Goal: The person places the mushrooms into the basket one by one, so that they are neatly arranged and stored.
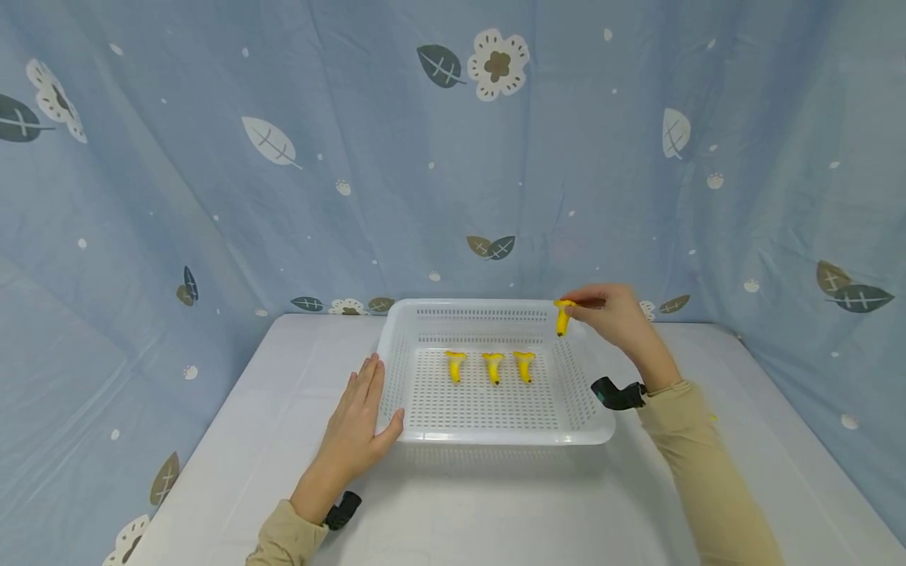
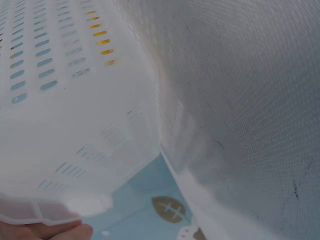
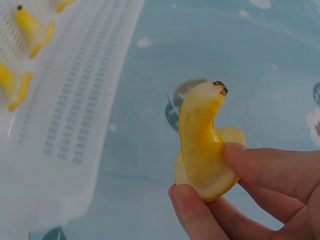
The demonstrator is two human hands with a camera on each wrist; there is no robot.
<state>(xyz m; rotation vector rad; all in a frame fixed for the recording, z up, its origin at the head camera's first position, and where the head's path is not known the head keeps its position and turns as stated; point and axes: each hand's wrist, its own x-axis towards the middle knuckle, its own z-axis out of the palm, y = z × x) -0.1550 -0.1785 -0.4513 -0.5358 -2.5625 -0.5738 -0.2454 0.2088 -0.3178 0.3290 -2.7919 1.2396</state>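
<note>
On the table (image 1: pixel 467 511), a basket (image 1: pixel 495 437); in it, 3 mushrooms (image 1: pixel 493 365) in a left-to-right row. Against its left side, the left hand (image 1: pixel 359 420); at its far right corner, 1 more mushroom (image 1: pixel 562 321) in the right hand (image 1: pixel 613 316). Behind everything, a curtain (image 1: pixel 396 141).

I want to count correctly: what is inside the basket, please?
In the basket, three yellow pieces lie in a row. The right hand, pinching another piece, hides part of the far right corner; anything behind it cannot be seen.
</note>
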